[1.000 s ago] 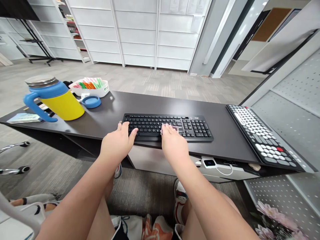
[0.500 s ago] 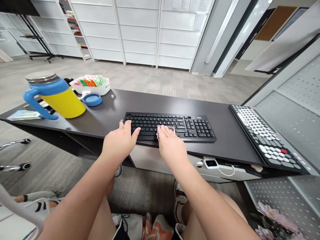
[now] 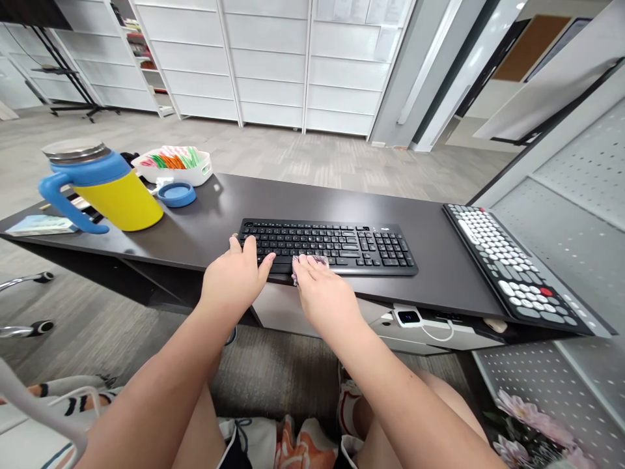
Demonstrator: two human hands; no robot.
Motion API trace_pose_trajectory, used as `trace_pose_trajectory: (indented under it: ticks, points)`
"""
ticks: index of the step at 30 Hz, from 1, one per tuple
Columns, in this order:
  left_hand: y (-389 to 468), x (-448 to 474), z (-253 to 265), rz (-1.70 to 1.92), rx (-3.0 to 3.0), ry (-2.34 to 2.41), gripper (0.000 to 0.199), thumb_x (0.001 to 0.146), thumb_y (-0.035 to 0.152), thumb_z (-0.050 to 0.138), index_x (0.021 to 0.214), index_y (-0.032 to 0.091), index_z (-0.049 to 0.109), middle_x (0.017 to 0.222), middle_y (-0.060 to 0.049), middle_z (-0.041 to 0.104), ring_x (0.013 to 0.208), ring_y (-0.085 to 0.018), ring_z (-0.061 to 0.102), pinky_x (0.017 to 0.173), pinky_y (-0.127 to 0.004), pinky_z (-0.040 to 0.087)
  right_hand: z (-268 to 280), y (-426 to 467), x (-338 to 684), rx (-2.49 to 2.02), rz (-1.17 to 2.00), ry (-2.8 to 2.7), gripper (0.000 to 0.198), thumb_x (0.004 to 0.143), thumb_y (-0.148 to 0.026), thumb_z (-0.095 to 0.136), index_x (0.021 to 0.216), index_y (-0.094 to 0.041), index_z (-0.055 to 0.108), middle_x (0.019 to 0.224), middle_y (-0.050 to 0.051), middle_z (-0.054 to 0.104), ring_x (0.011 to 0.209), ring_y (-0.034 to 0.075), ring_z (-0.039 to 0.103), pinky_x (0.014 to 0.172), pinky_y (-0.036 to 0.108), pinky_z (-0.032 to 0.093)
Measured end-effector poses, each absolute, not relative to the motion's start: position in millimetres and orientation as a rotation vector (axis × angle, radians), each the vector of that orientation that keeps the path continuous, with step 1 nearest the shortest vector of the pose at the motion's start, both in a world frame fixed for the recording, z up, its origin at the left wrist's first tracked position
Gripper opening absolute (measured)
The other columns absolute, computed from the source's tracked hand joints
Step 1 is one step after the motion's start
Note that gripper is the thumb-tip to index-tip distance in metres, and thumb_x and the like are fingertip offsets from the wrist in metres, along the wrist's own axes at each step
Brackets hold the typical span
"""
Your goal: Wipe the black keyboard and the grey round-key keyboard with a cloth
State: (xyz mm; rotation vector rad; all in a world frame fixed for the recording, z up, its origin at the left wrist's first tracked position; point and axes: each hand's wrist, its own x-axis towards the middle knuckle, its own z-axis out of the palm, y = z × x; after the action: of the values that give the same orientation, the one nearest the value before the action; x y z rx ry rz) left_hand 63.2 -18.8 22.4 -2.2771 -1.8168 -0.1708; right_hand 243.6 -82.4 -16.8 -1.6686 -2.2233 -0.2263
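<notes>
While the left hand (image 3: 232,277), fingers apart, is touching the left end of the black keyboard (image 3: 385,251) on the desk (image 3: 293,202), the right hand (image 3: 327,296), fingers together, is holding a cloth (image 3: 323,260) against the keyboard's front edge.

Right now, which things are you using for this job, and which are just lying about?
In use:
black keyboard, left hand on its left end
patterned cloth, under right hand

Lying about:
yellow-and-blue mug
white basket
white-keyed keyboard
</notes>
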Motion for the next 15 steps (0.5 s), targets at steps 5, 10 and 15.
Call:
trace_pose_trajectory:
  ticks: [5,10,15]
  points:
    - [-19.6,62.9,22.2,-0.165,-2.28,-1.798,0.071,0.108,0.059,0.029,0.154,0.009,0.05,0.156,-0.031,0.053,0.101,-0.044,0.076,0.075,-0.048,0.059,-12.0,-88.7,243.7,-1.608,-0.164,-2.283,0.048,0.105,-0.013,0.045,0.15,-0.003,0.06,0.153,0.018,0.059,0.142,0.025,0.06,0.122,0.039,0.048]
    - [-20.4,64.6,22.7,-0.168,-2.266,-1.797,0.07,0.109,0.058,0.03,0.155,0.008,0.049,0.155,-0.032,0.054,0.102,-0.043,0.076,0.075,-0.046,0.058,-9.2,-93.2,247.1,-1.558,-0.115,-2.303,0.047,0.106,-0.012,0.043,0.149,-0.004,0.061,0.153,0.016,0.061,0.142,0.024,0.06,0.123,0.038,0.046]
    - [-20.8,67.3,22.9,-0.147,-2.266,-1.792,0.069,0.109,0.057,0.031,0.153,0.008,0.05,0.155,-0.032,0.054,0.101,-0.043,0.077,0.075,-0.046,0.058,-7.1,-93.2,252.0,-1.579,-0.057,-2.299,0.047,0.106,-0.013,0.043,0.148,-0.008,0.062,0.152,0.012,0.062,0.142,0.022,0.06,0.122,0.036,0.047]
